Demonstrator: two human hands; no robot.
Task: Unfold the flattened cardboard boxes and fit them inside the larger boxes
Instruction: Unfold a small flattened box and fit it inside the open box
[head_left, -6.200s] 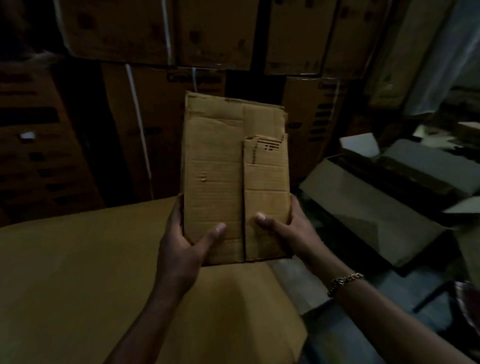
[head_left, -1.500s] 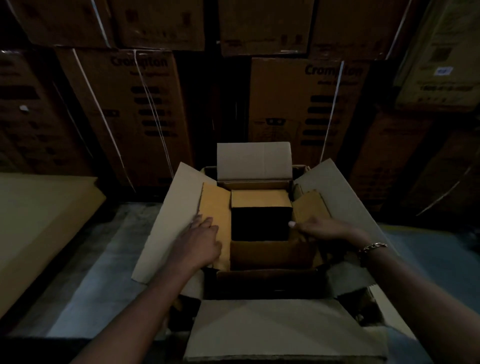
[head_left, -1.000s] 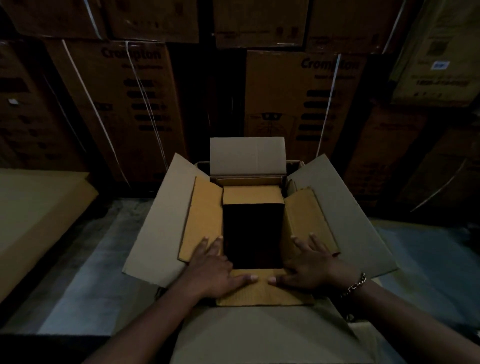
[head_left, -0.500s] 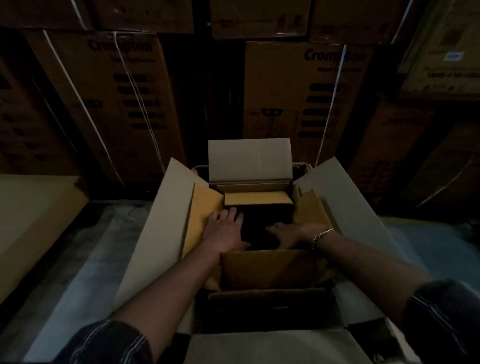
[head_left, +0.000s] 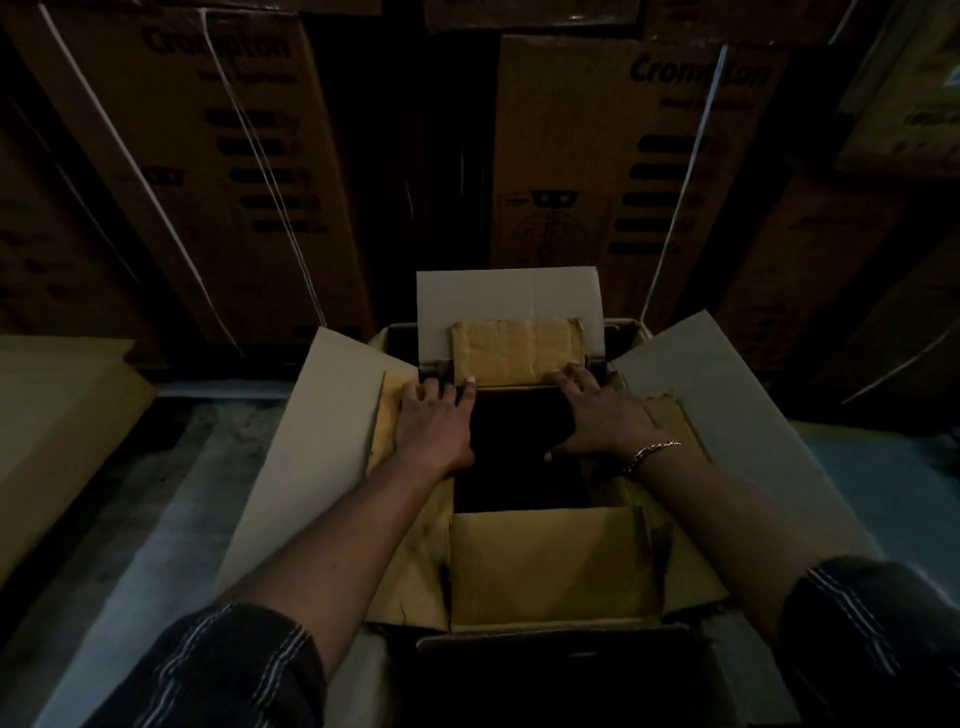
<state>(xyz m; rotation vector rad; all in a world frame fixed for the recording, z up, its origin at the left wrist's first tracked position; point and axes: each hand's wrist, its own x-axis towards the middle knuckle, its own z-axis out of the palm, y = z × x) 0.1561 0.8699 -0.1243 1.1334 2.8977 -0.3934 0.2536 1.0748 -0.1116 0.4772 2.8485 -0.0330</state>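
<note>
A small unfolded yellow-brown box (head_left: 550, 566) stands inside the larger open box (head_left: 722, 395), whose pale flaps spread left, right and back. The small box's mouth is dark and its four flaps are open. My left hand (head_left: 436, 421) lies flat on its left flap, fingertips at the base of the far flap (head_left: 517, 351). My right hand (head_left: 605, 415), with a bracelet at the wrist, presses with straight fingers at the far flap's right corner. That far flap stands up against the large box's back flap.
Tall printed cartons (head_left: 623, 156) with white straps are stacked close behind the large box. A flat sheet of cardboard (head_left: 57, 431) lies at the left. Grey floor (head_left: 156, 509) shows on both sides of the box.
Both hands have slid forward from the middle of the small box to its far edge. The far flap now stands upright against the back flap. The camera has leaned closer.
</note>
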